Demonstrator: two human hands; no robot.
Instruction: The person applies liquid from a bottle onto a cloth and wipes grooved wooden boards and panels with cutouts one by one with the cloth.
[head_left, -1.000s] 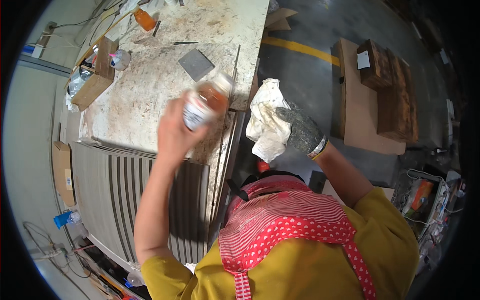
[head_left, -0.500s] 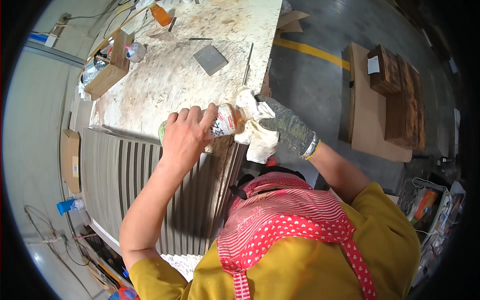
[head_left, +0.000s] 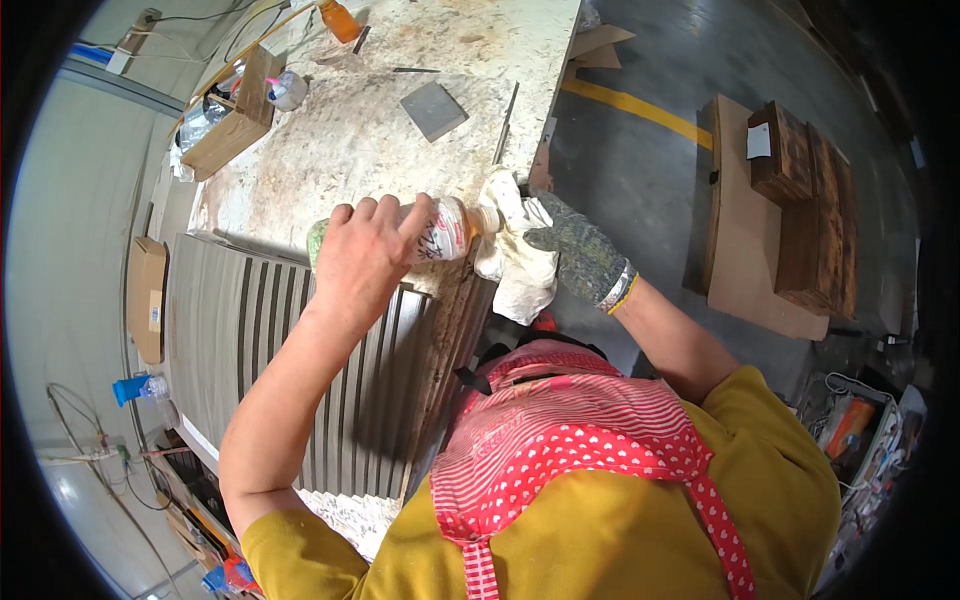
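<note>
A clear bottle (head_left: pixel 440 236) with a white label and amber liquid is tipped on its side above the near right part of a workbench, its neck pointing right into a bunched white cloth (head_left: pixel 522 262); the bare left hand (head_left: pixel 365 250) wraps the bottle from above, fingers curled close together over its body, the thumb hidden beneath; the right hand (head_left: pixel 588 250), in a dark grey glove, pinches the cloth between thumb and fingers, though the fingertips behind the folds cannot be seen; bottle mouth and cloth are already together, amber liquid is left inside, and whether any has soaked into the fabric, or how much wetting remains, cannot be told; below the left hand, grey panels (head_left: pixel 290 350) lie in an overlapping row; farther up the stained workbench (head_left: pixel 340 150) rest a grey square piece (head_left: pixel 434 110), a wooden box (head_left: pixel 232 136) of supplies, a small pink-tipped bottle (head_left: pixel 288 92) and an orange container (head_left: pixel 341 22); to the right, dark wooden boxes (head_left: pixel 790 165) stand on cardboard (head_left: pixel 738 220) on the floor; the person wears a red patterned apron (head_left: pixel 570 445) over a mustard shirt (head_left: pixel 600 530).
</note>
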